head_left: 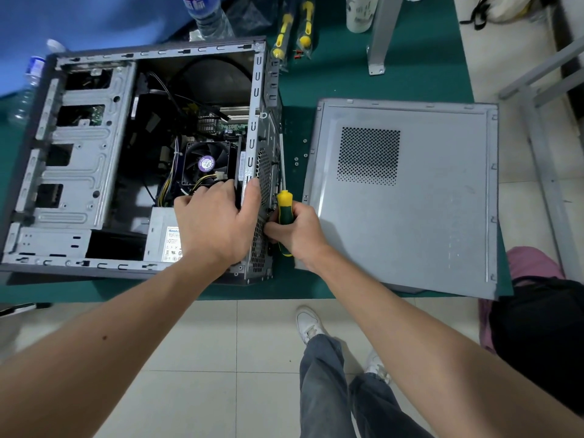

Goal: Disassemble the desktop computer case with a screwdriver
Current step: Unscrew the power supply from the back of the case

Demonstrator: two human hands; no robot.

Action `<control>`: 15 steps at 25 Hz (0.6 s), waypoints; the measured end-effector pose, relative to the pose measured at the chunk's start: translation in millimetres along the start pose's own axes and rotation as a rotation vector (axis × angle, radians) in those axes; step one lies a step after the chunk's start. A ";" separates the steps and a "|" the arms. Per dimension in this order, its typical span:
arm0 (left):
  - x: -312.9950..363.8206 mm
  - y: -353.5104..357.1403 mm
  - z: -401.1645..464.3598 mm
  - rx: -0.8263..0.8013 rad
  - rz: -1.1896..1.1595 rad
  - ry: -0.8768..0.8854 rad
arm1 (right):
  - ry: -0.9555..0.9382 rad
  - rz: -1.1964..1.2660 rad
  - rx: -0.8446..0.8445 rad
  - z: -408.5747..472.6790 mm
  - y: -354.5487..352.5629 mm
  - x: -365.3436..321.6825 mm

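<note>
The left hand (218, 219) gripped the computer case's (132, 153) rear edge at frame centre, while the right hand (297, 232) clenched a green-and-yellow screwdriver (284, 210) beside it. The detached side panel (404, 194) lay rightward on the green table (410, 74); spare screwdrivers (294, 26) rested above.

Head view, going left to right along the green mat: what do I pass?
Open computer case → left hand → screwdriver in the right hand → removed side panel.
</note>
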State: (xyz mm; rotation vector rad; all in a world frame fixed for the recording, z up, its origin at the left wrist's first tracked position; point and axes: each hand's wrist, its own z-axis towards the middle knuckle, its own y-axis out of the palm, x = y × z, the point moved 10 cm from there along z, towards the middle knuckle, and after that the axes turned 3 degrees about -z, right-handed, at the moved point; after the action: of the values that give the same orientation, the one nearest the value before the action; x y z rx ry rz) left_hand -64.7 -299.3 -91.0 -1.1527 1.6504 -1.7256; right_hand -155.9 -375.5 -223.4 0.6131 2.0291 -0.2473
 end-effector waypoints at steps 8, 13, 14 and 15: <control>-1.4 0.8 -0.2 -0.002 0.000 0.000 | 0.010 -0.019 -0.064 0.8 2.1 -5.3; -1.7 1.0 0.4 -0.003 0.002 0.001 | -0.005 0.016 -0.053 -5.9 -0.1 -9.6; -0.9 0.5 -0.2 -0.002 -0.001 0.001 | -0.011 0.020 -0.040 -6.1 -1.2 -11.3; -0.1 -0.2 -0.6 0.000 -0.003 0.002 | -0.011 0.027 -0.029 -6.0 -2.6 -11.9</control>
State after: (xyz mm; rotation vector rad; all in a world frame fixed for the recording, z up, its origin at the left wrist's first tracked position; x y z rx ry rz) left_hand -65.0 -298.8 -90.8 -1.1548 1.6501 -1.7294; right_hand -157.0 -379.1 -210.3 0.6194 2.0089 -0.2038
